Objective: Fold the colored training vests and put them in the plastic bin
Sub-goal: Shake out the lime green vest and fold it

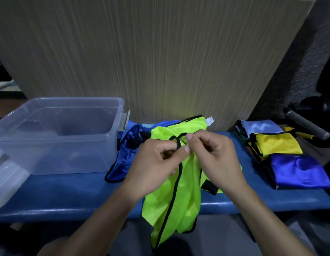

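Neon yellow-green vest (180, 185) edged in black trim, with a white tag at its far corner, lying beside a royal-blue vest (126, 154), also black-edged, on a blue bench (68, 196). At left, a clear, colourless plastic bin (55, 133); at right, three folded vests: pale blue with a white zigzag pattern (260, 127) farthest, yellow (277, 145) in the middle, deep blue (299, 170) nearest. Behind, a beige wall panel (151, 61) with fine vertical streaks.
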`<state>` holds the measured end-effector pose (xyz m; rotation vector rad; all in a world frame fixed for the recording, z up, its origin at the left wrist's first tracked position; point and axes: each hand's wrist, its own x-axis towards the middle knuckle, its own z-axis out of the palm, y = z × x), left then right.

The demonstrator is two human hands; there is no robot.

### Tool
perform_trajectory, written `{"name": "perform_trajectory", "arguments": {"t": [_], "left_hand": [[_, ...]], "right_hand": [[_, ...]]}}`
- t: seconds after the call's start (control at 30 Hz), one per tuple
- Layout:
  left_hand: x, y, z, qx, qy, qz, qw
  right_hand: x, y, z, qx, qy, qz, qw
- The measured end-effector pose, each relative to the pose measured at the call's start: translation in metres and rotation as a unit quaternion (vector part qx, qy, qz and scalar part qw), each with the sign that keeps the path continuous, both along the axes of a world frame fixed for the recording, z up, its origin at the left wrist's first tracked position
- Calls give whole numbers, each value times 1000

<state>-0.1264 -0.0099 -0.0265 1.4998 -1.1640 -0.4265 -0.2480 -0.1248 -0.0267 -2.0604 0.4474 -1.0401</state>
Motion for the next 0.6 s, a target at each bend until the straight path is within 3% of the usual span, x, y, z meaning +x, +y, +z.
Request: {"name": "perform_trajectory", "arguments": {"t": [0.13, 0.37, 0.5, 0.6], "left_hand": [[-2, 2, 3, 17, 51, -26, 998], [-2, 8, 2, 53, -141, -27, 988], [3, 8, -1, 67, -177, -43, 981], [2, 9, 0, 84, -151, -84, 981]], "right_hand": [[-4, -5, -6, -105, 25, -19, 994], [-9, -6, -6, -166, 52, 15, 985], [-12, -12, -7, -230, 88, 24, 969], [-14, -14, -8, -255, 96, 19, 962]]}}
